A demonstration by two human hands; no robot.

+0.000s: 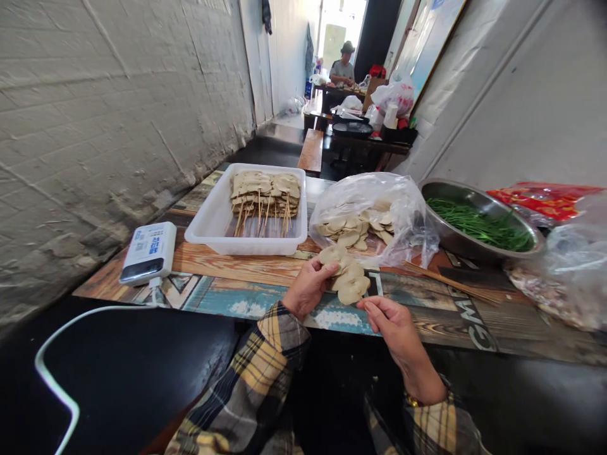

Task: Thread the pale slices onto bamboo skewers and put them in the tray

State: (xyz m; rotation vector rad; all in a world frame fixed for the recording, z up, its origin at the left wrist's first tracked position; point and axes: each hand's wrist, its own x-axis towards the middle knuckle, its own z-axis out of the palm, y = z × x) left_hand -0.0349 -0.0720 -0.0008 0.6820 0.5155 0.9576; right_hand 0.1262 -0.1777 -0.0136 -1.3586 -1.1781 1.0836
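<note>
Thin beige round slices [351, 284] overlap in a row above the table, in front of me. My left hand [310, 285] grips their left edge between thumb and fingers. At their lower right, my right hand [386, 319] is pinched on what looks like the end of a skewer, mostly hidden by the slices and fingers. Behind them lies a clear plastic bag [408, 202] holding more loose slices [348, 229]. To the left, a white plastic tray [202, 221] contains stacked skewered slices [265, 186], their sticks pointing toward me.
A power bank [149, 253] with a white cable [61, 335] lies at left. On the right are a steel bowl [533, 243] of green chives [478, 221], loose bamboo skewers [455, 282] and another plastic bag [573, 272]. A person [344, 66] sits at a far table.
</note>
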